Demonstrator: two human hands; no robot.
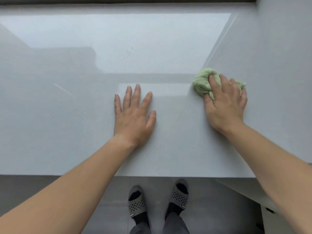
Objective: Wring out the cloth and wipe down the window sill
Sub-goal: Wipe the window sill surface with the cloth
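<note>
We stand at the near edge of the sill, a pale, glossy slab that fills most of the view. It reflects the window light as a bright patch across its far half.

1. Left hand: it lies flat on the sill, palm down, just left of centre. Fingers straight and slightly spread, thumb out to the right. It holds nothing.

2. Right hand: it rests on the cloth at the right of the sill. The fingers drape over the top of the wad in a light curve. The thumb bears on its near-left side, so the wad is held between thumb and fingers and pressed down onto the surface.

3. Cloth: light green, bunched into a loose wad, not spread flat. It sits on the sill close to the seam where the sill meets the side wall. Most of it shows to the far left of the fingers; a small corner pokes out on the right, past the little finger. We cannot tell whether it is wet.

4. The two hands are well apart, with bare sill between them. Both forearms are bare and reach in from the near edge.

5. A dark frame runs along the far edge of the sill.

6. Below the near edge we see a grey floor and two feet in grey slippers with dark socks.
</note>
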